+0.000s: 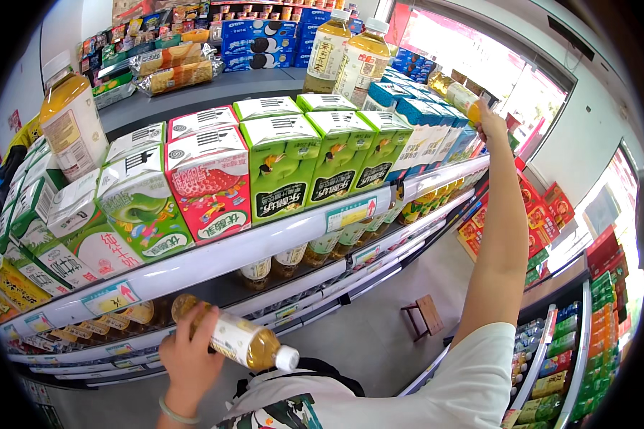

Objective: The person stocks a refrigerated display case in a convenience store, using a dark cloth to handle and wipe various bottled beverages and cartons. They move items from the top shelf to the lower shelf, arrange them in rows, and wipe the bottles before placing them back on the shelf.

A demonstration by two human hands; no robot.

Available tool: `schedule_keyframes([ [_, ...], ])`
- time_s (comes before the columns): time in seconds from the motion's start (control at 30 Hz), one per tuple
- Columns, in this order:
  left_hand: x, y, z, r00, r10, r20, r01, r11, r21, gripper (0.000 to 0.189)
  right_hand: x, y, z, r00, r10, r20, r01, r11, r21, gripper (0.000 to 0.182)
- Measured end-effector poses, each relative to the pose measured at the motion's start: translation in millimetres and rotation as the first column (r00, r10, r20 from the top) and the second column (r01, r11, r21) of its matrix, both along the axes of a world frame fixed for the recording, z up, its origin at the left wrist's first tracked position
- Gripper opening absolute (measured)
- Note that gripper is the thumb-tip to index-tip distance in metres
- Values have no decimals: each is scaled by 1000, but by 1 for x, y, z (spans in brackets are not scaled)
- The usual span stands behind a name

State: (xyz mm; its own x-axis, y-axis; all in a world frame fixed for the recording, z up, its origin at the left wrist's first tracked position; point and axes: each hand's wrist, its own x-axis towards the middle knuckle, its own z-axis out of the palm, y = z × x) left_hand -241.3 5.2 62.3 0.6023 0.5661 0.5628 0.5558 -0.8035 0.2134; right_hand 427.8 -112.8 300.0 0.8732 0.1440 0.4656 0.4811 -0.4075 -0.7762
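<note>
My left hand (190,348) grips a plastic bottle of amber drink (236,340) in front of my body. The bottle is tilted, its white cap pointing right toward my shirt. Stretched far out to the right, my right hand (491,126) is closed around a second bottle of yellowish drink (460,97), held tilted above the blue-topped cartons (408,110). Two more bottles, one slim (326,53) and one broader (362,67), stand upright behind the green apple-drink cartons (284,166). Another amber bottle (72,120) rises behind the cartons at the left.
Pink (209,182) and white-green drink cartons (139,204) line the shelf's front edge (279,236). Bottles (322,246) fill the tier below. Blue cookie boxes (257,45) and wrapped biscuit rolls (180,75) sit behind. A small wooden stool (426,316) stands on the floor (365,322).
</note>
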Motion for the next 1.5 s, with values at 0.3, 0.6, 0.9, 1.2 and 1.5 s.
schedule_keyframes([
  [0.3,23,56,-43,987,146,69,-119,946,-302,56,17,-92,-38,781,623,26,-333,381,862,29],
  [0.6,51,99,-47,965,248,83,-181,863,-473,54,-100,-257,-112,606,796,-6,-598,460,656,29],
  [0.9,98,213,-105,748,92,657,191,918,-347,45,-337,-200,-178,860,491,-142,-492,870,26,35],
  [1.2,131,223,-95,849,194,491,-40,951,-305,41,-453,-99,-178,407,913,38,-744,355,-566,24],
  [1.5,39,95,-48,874,149,463,189,773,-606,30,-459,-44,-186,451,861,235,-736,508,-448,15],
])
